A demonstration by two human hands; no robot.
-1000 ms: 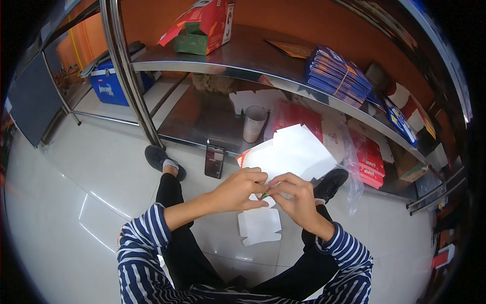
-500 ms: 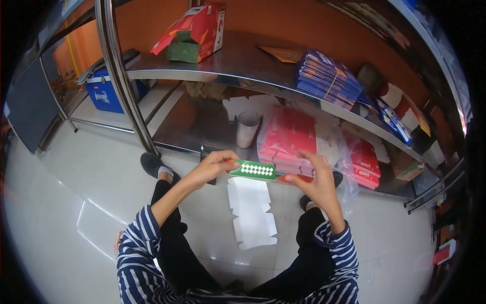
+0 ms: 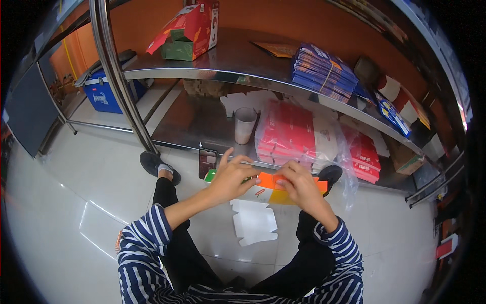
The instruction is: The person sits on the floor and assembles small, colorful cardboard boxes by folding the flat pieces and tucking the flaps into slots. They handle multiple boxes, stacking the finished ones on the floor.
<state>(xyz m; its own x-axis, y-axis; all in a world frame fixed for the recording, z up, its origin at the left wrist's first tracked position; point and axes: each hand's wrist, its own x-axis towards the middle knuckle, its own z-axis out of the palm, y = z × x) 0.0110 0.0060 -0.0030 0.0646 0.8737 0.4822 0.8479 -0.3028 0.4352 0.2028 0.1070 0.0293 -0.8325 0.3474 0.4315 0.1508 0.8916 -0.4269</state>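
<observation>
Between my two hands is a thin cardboard carton (image 3: 267, 180), its upper edge orange, with a yellow patch below and a green end at the left. My left hand (image 3: 233, 176) pinches the carton left of its middle, the index finger raised. Fingers of my right hand (image 3: 301, 186) press together on the orange edge, right of the middle. Much of the carton's left part is hidden behind my left hand. Below it on the floor lies a flat white die-cut card sheet (image 3: 254, 222), with tabs along its sides.
A phone (image 3: 207, 161) leans against the lower shelf's edge (image 3: 177, 146). A cup (image 3: 245, 125) and plastic-wrapped red-and-white cartons (image 3: 286, 134) stand on that shelf. Above are an opened red box (image 3: 200, 30) and a banded blue stack (image 3: 324, 73). A blue cooler box (image 3: 104, 93) sits left.
The carton has turned from its green patterned side to its orange edge and come slightly lower. Both hands have moved inward along it, closer together.
</observation>
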